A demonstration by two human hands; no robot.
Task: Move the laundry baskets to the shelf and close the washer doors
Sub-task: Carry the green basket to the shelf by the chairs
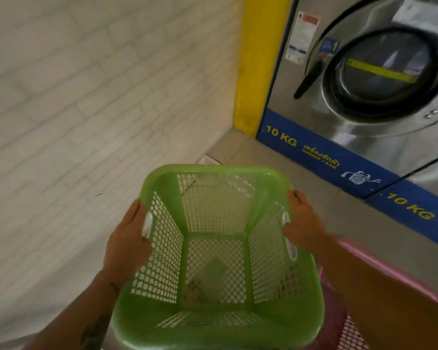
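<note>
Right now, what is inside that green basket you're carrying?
Nothing, as far as I can see: the green basket looks empty, with floor showing through its mesh. Both hands hold its side handles. A pink basket sits partly hidden beneath it and my right arm.

Both hands point(127, 238) point(304, 224) grip green basket point(162, 180) rim (empty), beside washer point(339, 137).

We look down at a pale brick wall point(86, 84) on our left, meeting a grey tiled floor point(321, 198) in the corner. A yellow post point(258, 64) stands upright in that corner. A blue strip point(324, 157) marked "10 KG" runs low along the right, just above the floor.
</note>
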